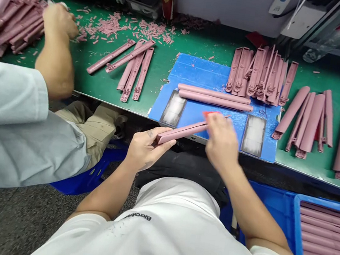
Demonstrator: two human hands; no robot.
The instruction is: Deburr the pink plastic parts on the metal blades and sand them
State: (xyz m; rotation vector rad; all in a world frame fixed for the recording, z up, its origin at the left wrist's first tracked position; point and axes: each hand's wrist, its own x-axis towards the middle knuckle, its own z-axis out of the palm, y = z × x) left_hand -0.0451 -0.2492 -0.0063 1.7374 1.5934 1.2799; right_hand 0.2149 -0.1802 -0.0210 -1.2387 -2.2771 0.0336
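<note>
A long pink plastic part (183,132) with a slit along it is held at its near end by my left hand (145,149), thumb below and fingers around it. At its far end is my right hand (223,143), somewhat blurred, its fingers closed around a small red piece (210,113) whose kind I cannot make out. Just beyond the hands, two smooth pink parts (214,100) lie side by side on a blue mat (202,71). A thin pink sliver shows by my right fingertips.
Pink parts (260,74) cluster on the mat's far right, with more (311,121) on the green table (100,85). A blue crate (295,236) full of them stands at right. Left, a co-worker's hand (59,19) is near a pile (20,24) and pink scraps (108,25).
</note>
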